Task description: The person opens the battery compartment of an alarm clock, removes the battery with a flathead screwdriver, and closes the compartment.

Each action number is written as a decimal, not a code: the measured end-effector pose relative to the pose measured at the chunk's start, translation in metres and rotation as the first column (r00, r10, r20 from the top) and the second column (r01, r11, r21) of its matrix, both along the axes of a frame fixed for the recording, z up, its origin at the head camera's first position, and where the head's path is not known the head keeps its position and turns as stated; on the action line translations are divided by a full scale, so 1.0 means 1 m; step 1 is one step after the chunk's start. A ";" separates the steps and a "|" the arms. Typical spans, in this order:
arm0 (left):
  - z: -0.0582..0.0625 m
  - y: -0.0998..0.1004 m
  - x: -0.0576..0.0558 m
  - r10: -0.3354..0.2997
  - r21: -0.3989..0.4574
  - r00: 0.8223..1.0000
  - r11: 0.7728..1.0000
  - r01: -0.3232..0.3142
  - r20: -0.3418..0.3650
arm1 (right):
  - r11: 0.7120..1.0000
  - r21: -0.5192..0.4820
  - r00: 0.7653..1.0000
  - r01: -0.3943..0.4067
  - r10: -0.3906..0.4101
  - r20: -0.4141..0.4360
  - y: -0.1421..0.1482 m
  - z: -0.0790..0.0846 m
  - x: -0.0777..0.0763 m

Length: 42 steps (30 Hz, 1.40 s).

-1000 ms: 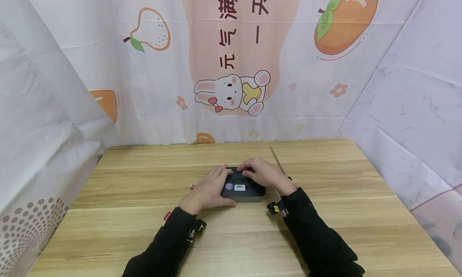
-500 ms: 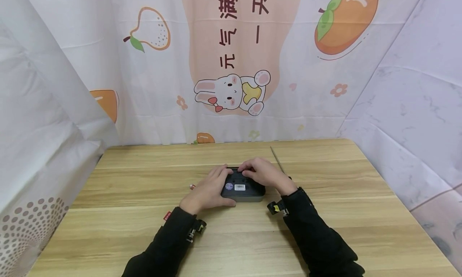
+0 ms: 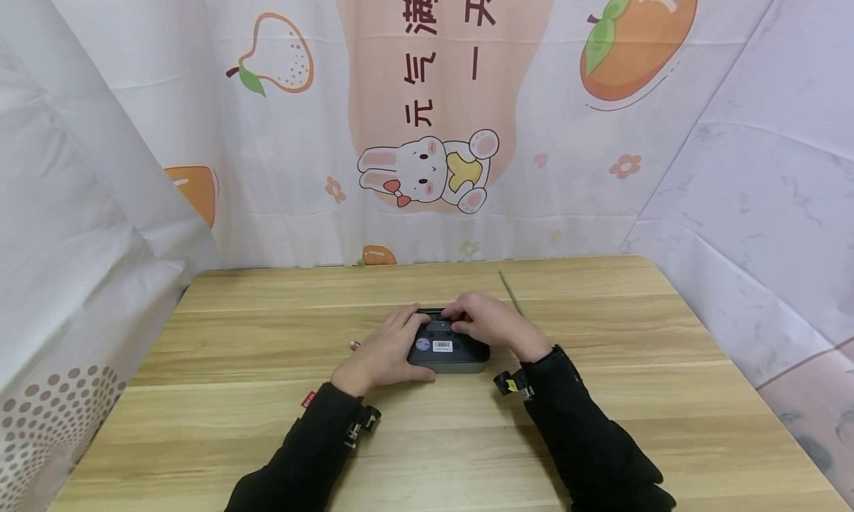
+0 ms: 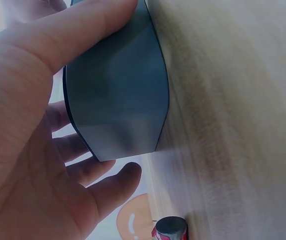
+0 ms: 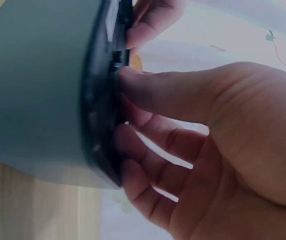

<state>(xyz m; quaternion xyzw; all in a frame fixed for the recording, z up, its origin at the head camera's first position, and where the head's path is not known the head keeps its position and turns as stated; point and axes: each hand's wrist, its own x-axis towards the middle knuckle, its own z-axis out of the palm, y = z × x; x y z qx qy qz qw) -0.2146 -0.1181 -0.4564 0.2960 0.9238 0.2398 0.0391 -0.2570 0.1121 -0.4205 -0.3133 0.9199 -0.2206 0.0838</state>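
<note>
A grey box-shaped device (image 3: 454, 367) lies with its black face up, bearing a white barcode label (image 3: 442, 346) and a round sticker. My left hand (image 3: 382, 353) grips its left side, the thumb along the near wall and the fingers round the far side. My right hand (image 3: 490, 321) bends over the far right part of the black face. In the right wrist view its thumb (image 5: 157, 92) and fingertips touch that face beside a small recess. Whether they pinch a part there is hidden. A flat cover-like panel (image 3: 437, 325) shows between the hands.
A small red and silver cylinder (image 4: 171, 227), like a battery, lies left of the device. Another small red item (image 3: 308, 399) sits by the left sleeve. A thin metal rod (image 3: 510, 291) points away behind the right wrist. Printed curtains (image 3: 300, 149) enclose the wooden table.
My right thumb and fingertips have shifted slightly to the right on the black face, uncovering more of the panel. The left hand and device stay in place.
</note>
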 end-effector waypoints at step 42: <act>0.002 0.000 0.003 -0.017 0.028 1.000 0.999 0.017 -0.002 | 0.975 0.215 0.999 -0.053 0.050 0.023 -0.003 0.012 0.015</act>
